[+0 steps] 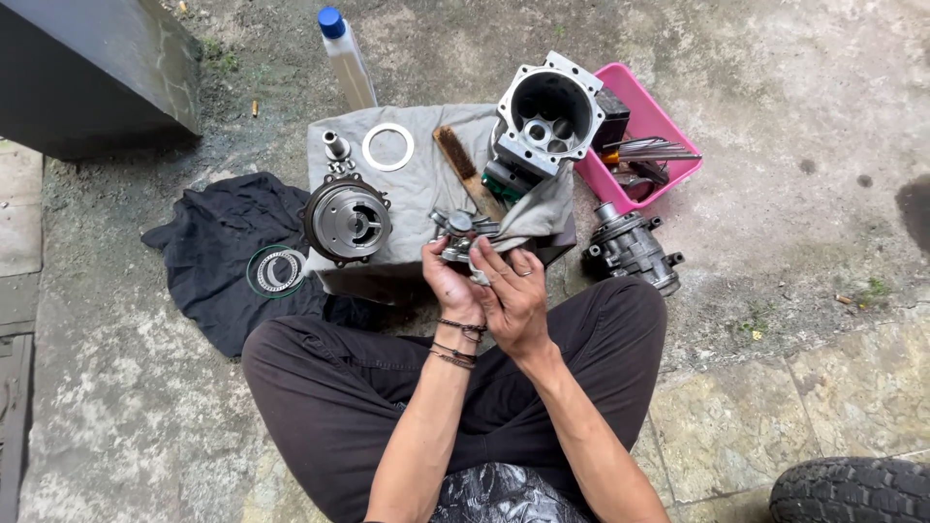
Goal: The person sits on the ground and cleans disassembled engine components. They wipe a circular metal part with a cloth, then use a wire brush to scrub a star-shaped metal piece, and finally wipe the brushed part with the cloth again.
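The person sits cross-legged on the ground, and both hands are together in front of a low block covered with a grey cloth (426, 184). The left hand (450, 281) grasps a small metal part (455, 232) with its fingers closed around it. The right hand (513, 295) presses a grey rag (533, 218) against the same part, fingers clenched on the rag. A round metal housing (347, 220) stands just beside, on the cloth.

Pink tray (651, 108) holding tools, right of open aluminium housing (547, 114). Wire brush (463, 170), white ring gasket (387, 147) on grey cloth (426, 184). Bearing ring (279, 270) on black rag (218, 242). Plastic bottle (345, 60) behind.
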